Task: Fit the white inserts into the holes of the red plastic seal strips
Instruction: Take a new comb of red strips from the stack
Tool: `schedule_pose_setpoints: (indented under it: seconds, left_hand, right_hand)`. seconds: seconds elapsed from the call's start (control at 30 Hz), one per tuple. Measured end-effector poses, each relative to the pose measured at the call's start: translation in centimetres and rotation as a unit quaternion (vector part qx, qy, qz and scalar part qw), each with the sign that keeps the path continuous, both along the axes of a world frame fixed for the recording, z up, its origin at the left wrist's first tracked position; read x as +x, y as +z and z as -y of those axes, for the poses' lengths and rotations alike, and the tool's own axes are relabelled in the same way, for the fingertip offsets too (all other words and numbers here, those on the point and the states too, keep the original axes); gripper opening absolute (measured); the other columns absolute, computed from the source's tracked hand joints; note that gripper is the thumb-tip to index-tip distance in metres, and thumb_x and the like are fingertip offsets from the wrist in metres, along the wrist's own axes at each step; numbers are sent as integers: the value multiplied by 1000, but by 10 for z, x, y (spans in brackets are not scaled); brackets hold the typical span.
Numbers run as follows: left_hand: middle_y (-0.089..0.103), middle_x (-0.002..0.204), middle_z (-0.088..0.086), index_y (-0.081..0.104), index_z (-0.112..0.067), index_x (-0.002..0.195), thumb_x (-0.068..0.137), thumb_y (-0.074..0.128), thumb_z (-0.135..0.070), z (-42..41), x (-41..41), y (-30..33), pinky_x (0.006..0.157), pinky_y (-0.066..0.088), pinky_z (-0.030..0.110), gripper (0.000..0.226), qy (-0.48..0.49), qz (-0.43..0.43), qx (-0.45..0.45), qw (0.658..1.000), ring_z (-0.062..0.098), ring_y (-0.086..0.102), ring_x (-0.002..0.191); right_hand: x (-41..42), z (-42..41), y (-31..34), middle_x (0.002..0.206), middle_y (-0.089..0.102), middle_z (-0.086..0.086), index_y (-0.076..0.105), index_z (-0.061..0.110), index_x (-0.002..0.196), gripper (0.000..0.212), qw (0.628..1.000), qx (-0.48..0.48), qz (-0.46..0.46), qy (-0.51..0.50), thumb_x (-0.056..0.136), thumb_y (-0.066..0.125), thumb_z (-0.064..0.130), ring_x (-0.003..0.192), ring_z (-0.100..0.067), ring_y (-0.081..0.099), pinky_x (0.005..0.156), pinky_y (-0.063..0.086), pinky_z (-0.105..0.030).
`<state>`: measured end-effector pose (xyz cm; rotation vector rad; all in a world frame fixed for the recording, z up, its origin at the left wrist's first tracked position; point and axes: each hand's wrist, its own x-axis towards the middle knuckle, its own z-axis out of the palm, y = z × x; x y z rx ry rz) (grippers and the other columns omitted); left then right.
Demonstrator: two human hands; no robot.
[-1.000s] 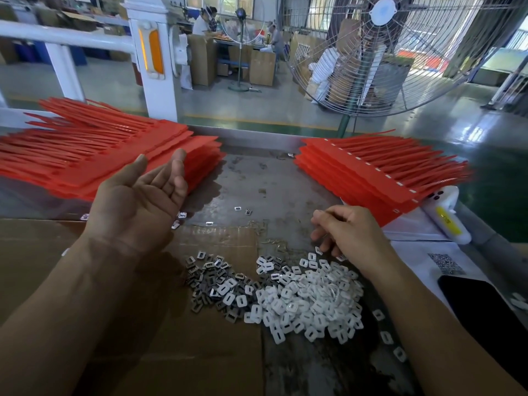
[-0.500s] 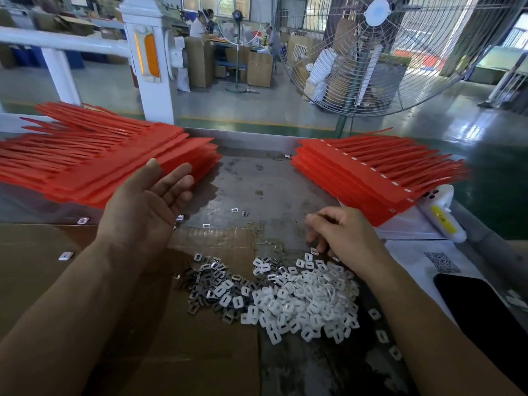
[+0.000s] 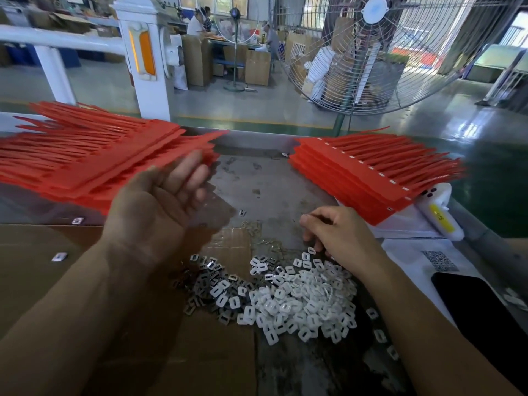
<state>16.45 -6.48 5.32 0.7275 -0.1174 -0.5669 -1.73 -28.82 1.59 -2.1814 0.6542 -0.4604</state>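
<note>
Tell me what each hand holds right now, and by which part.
Left hand: nothing, palm up and open beside the left stack of red strips. Right hand: fingers curled down at the white inserts; whether they pinch one cannot be told.

I'm looking out over a factory floor, an assembly hall by the look of it. Across the lower frame runs a worn metal workbench (image 3: 271,178) stacked with bundles of red seal strips (image 3: 85,161) and a heap of white inserts (image 3: 300,298). At upper right stands a big industrial pedestal fan (image 3: 371,52). Behind it spreads glossy green painted concrete floor (image 3: 485,155), and at top centre other workers (image 3: 197,22) sit at a table among cardboard cartons (image 3: 257,67)
</note>
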Motion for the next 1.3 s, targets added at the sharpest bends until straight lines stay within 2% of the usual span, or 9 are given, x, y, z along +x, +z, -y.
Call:
schedule_pose_setpoints:
  seconds: [0.27, 0.47, 0.6, 0.73, 0.8, 0.9, 1.07, 1.17, 1.3]
  left_hand:
    - [76, 113, 3, 62, -15, 127, 109, 26, -33, 11, -41, 2, 65, 43, 28, 44, -45, 45, 45, 997, 13, 64, 70]
    - [76, 106, 13, 57, -28, 136, 109, 23, -43, 27, -100, -8, 55, 47, 25, 45, -178, 180, 59, 966, 16, 60, 63]
    - [69, 79, 10, 74, -23, 112, 108, 25, -43, 28, -99, -12, 52, 36, 30, 53, -165, 208, 130, 955, 17, 49, 55]
    - [52, 61, 9, 64, -18, 80, 106, 28, -42, 26, -98, -16, 47, 31, 29, 51, -161, 226, 158, 948, 18, 41, 49]
    - [49, 59, 11, 60, -15, 77, 105, 30, -40, 27, -98, -20, 48, 27, 30, 48, -162, 230, 170, 944, 20, 38, 48]
    - [45, 55, 11, 56, -11, 79, 105, 32, -36, 30, -98, -25, 49, 23, 28, 44, -165, 231, 176, 943, 20, 34, 45]
    - [51, 58, 8, 66, -10, 80, 99, 55, -45, 26, -91, -32, 44, 30, 23, 42, -178, 299, 185, 919, 16, 37, 45]
    - [69, 75, -2, 70, -12, 91, 85, 69, -60, 23, -87, -31, 47, 35, 18, 49, -205, 338, 174, 902, 11, 45, 54]
    - [75, 106, 8, 64, -11, 122, 78, 70, -62, 27, -81, -28, 45, 34, 21, 68, -211, 212, 146, 943, 11, 53, 57]
  right_hand:
    - [0, -4, 2, 75, 76, 5, 75, 32, 81, 25, 999, 22, 49, -3, 100, 61, 40, 59, -11, 69, 55, 49, -26]
    - [9, -16, 18, 89, 78, -10, 82, 20, 94, 61, 936, 313, 157, 35, 81, 60, 75, 69, -19, 71, 53, 52, -27]
    - [16, -24, 10, 107, 77, -15, 73, 21, 122, 66, 917, 324, 165, 167, 90, 57, 76, 91, -32, 75, 79, 61, -46]
    - [19, -31, 5, 127, 71, -8, 62, 38, 132, 55, 925, 275, 193, 177, 89, 63, 73, 111, -30, 72, 96, 53, -59]
    - [21, -34, 6, 138, 65, -8, 56, 34, 143, 70, 911, 303, 199, 197, 86, 63, 74, 121, -31, 67, 97, 55, -52]
    - [24, -46, 12, 115, 73, 4, 51, 24, 149, 88, 884, 373, 156, 234, 80, 62, 79, 94, -13, 74, 74, 59, -27]
    - [30, -55, 24, 107, 72, -28, 72, 21, 123, 51, 892, 390, 206, 103, 84, 70, 54, 85, -30, 64, 67, 55, -36]
    - [27, -37, 32, 106, 78, -16, 75, 13, 118, 29, 899, 330, 287, -20, 90, 73, 21, 92, -32, 71, 90, 59, -55]
    - [8, 4, 46, 93, 80, -1, 79, 14, 100, 22, 873, 256, 371, -186, 90, 68, -3, 88, -17, 74, 99, 57, -49]
